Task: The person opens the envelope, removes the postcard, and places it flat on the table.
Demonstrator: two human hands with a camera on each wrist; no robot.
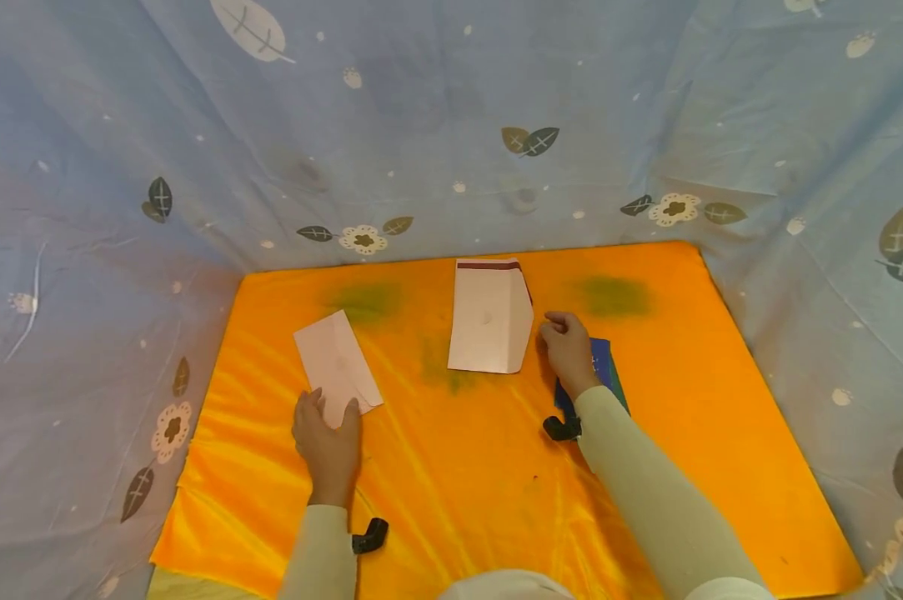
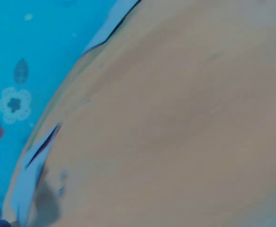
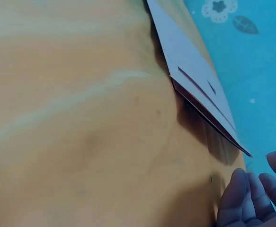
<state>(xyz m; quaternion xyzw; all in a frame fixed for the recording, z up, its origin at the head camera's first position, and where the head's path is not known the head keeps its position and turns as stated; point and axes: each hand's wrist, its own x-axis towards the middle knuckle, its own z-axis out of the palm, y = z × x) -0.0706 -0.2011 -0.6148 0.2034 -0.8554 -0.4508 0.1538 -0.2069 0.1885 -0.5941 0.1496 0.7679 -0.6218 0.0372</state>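
Note:
On the left lies a pale pink envelope point(image 1: 338, 362), slanted on the orange cloth. My left hand point(image 1: 327, 446) is at its near end, thumb and fingers spread apart; whether they touch the paper is hard to tell. That envelope point(image 2: 29, 179) also shows in the left wrist view, with a shadow beside it. A larger pale envelope point(image 1: 484, 321) with a dark red strip lies at the middle back. Just right of it is my right hand point(image 1: 569, 350), its fingers loosely bent around nothing. Blue and green card-like items point(image 1: 604, 367) lie partly hidden under that hand and forearm.
An orange cloth point(image 1: 451, 467) with greenish patches covers the table. Blue patterned curtains point(image 1: 436, 125) stand behind it and along both sides. Black wrist devices point(image 1: 370, 536) sit on both sleeves.

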